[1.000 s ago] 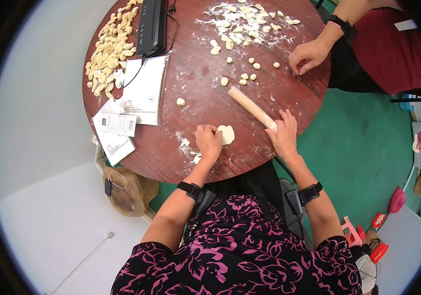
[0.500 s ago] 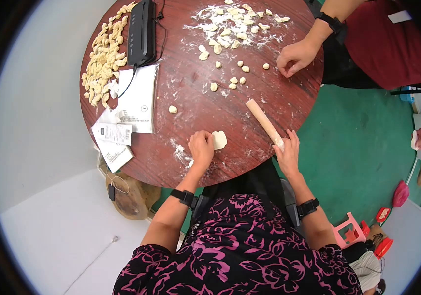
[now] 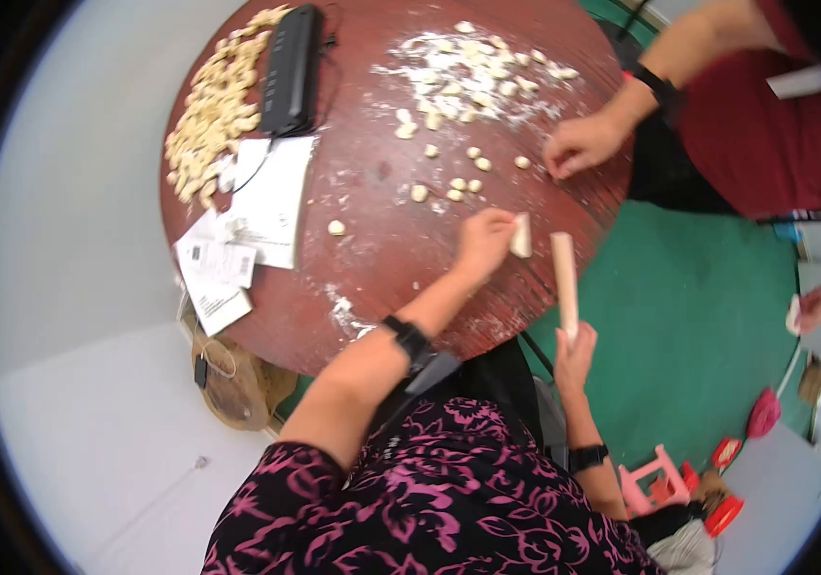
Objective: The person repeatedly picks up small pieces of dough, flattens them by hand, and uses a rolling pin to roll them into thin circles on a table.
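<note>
Between the closed fingertips of my left hand (image 3: 488, 241) hangs a flat, pale dough piece (image 3: 521, 237), seen nearly edge-on over the right part of the round table (image 3: 381, 230). My right hand (image 3: 575, 354) is closed round the lower end of a wooden rolling pin (image 3: 566, 283), which points away from me near the table's right edge. Several small dough balls (image 3: 457, 184) lie beyond my left hand. A lone ball (image 3: 336, 227) rests to its left, above a patch of flour (image 3: 342, 311).
A co-worker's hand (image 3: 585, 144) rests at the right table edge. Floured dough pieces (image 3: 477, 77) lie at the far side. At left are shaped dough pieces (image 3: 209, 120), a black device (image 3: 290, 72) and white packets (image 3: 271, 206). A pink stool (image 3: 655, 481) stands on the floor.
My left hand has moved right and away from me, lifting the flat dough piece. My right hand now grips the rolling pin, which has moved right and turned more upright in view.
</note>
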`<state>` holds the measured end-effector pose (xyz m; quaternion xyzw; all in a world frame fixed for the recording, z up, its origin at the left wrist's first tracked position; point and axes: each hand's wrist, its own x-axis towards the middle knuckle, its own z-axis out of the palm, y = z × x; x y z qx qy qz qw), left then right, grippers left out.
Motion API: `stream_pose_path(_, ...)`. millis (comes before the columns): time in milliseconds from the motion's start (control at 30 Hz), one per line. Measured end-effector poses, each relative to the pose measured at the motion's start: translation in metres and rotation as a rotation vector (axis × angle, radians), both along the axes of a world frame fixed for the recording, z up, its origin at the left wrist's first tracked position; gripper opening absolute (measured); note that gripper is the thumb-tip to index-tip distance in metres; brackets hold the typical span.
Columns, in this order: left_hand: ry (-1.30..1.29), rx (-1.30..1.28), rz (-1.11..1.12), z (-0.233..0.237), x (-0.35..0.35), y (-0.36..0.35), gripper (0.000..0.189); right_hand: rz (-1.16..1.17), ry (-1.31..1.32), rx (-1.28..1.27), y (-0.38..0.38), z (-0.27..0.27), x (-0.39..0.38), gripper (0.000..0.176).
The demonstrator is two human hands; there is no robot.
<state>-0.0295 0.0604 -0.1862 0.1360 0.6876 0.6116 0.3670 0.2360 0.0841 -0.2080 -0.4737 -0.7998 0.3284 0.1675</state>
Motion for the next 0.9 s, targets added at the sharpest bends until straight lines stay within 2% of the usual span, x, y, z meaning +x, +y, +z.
stream_pose_path(67, -0.221, -0.033, 0.054, -0.013, -0.001, 0.026, 0.028, -0.007, -0.017, 0.012, 0.005, 0.005, 0.011, 0.032)
stream_pose_path(133, 0.2, -0.123, 0.159, -0.031, 0.005, 0.021, 0.038, -0.024, -0.026, 0.026, 0.008, 0.005, 0.021, 0.032)
stream_pose_path(167, 0.26, -0.163, 0.157, -0.023, 0.001, 0.004, 0.041, -0.013, -0.028, 0.007, 0.008, 0.005, 0.025, 0.032)
stream_pose_path(233, 0.573, -0.282, 0.123, 0.007, -0.016, -0.041, 0.032, -0.016, -0.041, -0.03, 0.005, 0.006, 0.028, 0.032)
stream_pose_path(267, 0.879, -0.282, 0.082, 0.003, -0.035, -0.069, 0.02, 0.018, -0.025, -0.047, 0.003, 0.007, 0.025, 0.033)
stream_pose_path(300, 1.128, -0.33, 0.169, 0.002, -0.053, -0.093, 0.013, 0.047, -0.012, -0.06, 0.0, 0.008, 0.023, 0.033)
stream_pose_path(333, 1.123, -0.471, 0.2, 0.006, -0.073, -0.117, 0.012, 0.076, 0.0, -0.069, -0.002, 0.01, 0.021, 0.033)
stream_pose_path(433, 1.269, -0.919, 0.377, -0.003, -0.111, -0.168, 0.032, 0.299, -0.054, -0.07, -0.003, 0.019, 0.0, 0.035)
stream_pose_path(467, 1.15, -0.861, 0.234, -0.017, -0.12, -0.184, 0.037, 0.372, -0.054, -0.045, -0.003, 0.015, -0.01, 0.036)
stream_pose_path(533, 1.119, -0.786, 0.107, -0.028, -0.13, -0.193, 0.035, 0.48, -0.036, -0.036, -0.005, 0.02, -0.041, 0.039)
stream_pose_path(633, 1.011, -0.614, 0.131, -0.027, -0.12, -0.193, 0.031, 0.567, 0.01, -0.004, -0.007, 0.022, -0.08, 0.039)
stream_pose_path(700, 0.968, -0.536, 0.158, -0.012, -0.095, -0.192, 0.028, 0.543, 0.009, -0.002, -0.01, 0.025, -0.097, 0.038)
stream_pose_path(767, 0.896, -0.415, 0.181, -0.008, -0.068, -0.184, 0.022, 0.506, 0.01, 0.0, -0.01, 0.026, -0.097, 0.038)
stream_pose_path(900, 0.694, -0.277, 0.153, 0.001, -0.032, -0.164, 0.022, 0.479, 0.0, 0.005, -0.013, 0.013, -0.088, 0.037)
